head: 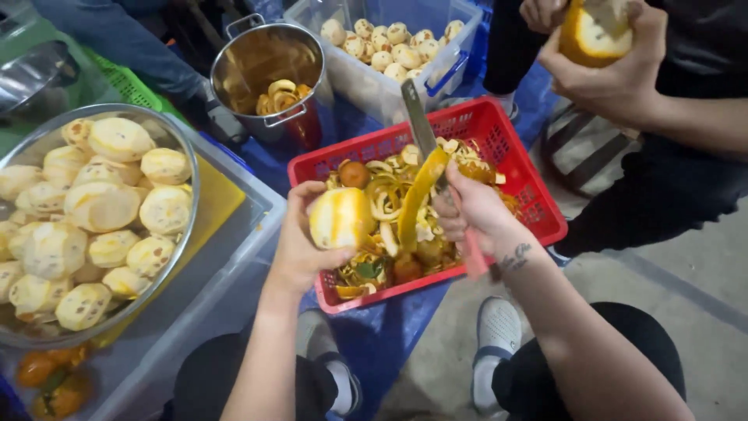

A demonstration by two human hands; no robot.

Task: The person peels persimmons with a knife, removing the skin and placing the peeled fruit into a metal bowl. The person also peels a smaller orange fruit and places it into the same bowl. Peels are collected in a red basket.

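My left hand (300,245) grips a partly peeled orange fruit (340,218), pale where the skin is off. My right hand (471,209) holds a knife (418,117) with its long blade pointing up and away. A strip of orange peel (417,195) hangs from the blade between the two hands. Both hands are above a red plastic basket (538,204) filled with peels and a few small whole fruits.
A large metal bowl (189,168) of peeled fruit sits in a clear bin (234,273) at left. A steel pot (269,74) with peels and a clear tub (374,90) of peeled fruit stand behind. Another person's hand (615,74) at top right holds a fruit. My shoes (499,335) are below.
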